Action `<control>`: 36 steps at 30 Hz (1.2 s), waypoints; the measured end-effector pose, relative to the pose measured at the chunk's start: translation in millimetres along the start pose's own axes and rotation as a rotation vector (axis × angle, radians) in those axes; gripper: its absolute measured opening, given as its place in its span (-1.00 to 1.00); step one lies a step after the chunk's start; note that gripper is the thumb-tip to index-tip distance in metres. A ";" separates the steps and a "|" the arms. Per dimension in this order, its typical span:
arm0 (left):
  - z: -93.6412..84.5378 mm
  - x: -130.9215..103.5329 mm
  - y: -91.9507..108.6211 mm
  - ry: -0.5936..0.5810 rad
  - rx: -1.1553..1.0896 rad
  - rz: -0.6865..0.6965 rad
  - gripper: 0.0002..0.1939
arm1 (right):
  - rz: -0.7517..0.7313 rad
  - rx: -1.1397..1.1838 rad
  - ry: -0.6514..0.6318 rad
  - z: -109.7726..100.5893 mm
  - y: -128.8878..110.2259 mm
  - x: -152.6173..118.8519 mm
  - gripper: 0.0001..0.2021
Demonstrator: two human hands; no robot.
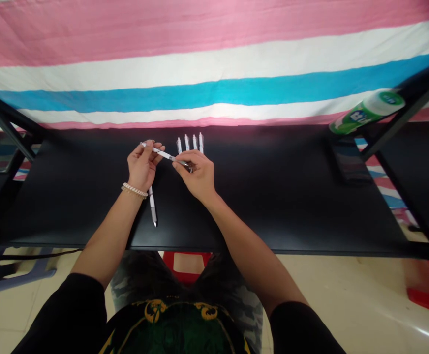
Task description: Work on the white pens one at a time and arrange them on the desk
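Note:
Between my two hands a white pen (163, 154) with a grey grip is held slantwise above the black table. My left hand (144, 162) pinches its upper left end between thumb and fingers. At the other end, my right hand (198, 174) has its fingers closed round the grey grip and tip. Another white pen (152, 204) lies on the table beside my left wrist, its tip toward me and its upper end hidden by the hand. Several white pens (194, 142) stand in a row behind my right hand, which covers their lower parts.
The black table (291, 196) has a striped cloth (214, 93) hanging along its far edge. A green and white canister (365, 113) stands at the far right near a black metal frame (387, 123). Below is a red stool (188, 275) between my legs.

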State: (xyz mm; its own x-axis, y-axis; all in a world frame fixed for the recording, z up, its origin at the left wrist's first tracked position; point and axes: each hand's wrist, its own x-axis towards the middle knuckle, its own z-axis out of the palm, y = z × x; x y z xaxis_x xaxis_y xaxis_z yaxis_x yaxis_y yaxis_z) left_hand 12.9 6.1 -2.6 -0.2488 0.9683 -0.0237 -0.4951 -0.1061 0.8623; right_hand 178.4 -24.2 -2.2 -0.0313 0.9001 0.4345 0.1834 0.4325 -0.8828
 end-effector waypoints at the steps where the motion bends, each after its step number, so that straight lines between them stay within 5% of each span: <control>1: -0.5 0.6 0.7 0.010 -0.004 0.003 -0.78 | -0.047 -0.012 0.008 0.0 -0.5 -0.1 -0.92; 6: -1.0 1.1 3.7 0.003 -0.035 -0.005 -0.80 | -0.239 -0.085 0.069 -0.4 1.8 -1.4 -0.83; 18: -1.1 1.2 1.2 -0.005 -0.036 -0.006 -0.80 | -0.191 -0.108 0.124 -1.5 -2.2 -3.8 -0.84; 26: -0.5 0.5 3.4 -0.002 -0.009 -0.034 -0.82 | 0.036 -0.069 0.007 -3.2 2.5 -1.3 -0.80; 36: 1.6 -2.0 2.5 -0.033 0.002 -0.016 -0.78 | 0.006 -0.209 -0.072 -4.3 -0.3 -2.8 -0.68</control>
State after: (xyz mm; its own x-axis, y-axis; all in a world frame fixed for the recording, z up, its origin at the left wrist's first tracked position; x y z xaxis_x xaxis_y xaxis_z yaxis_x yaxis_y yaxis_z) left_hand 13.5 4.2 0.5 -0.2133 0.9768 -0.0211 -0.4972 -0.0899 0.8630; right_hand 182.7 -27.0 -2.4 -0.0979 0.9074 0.4088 0.3835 0.4134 -0.8259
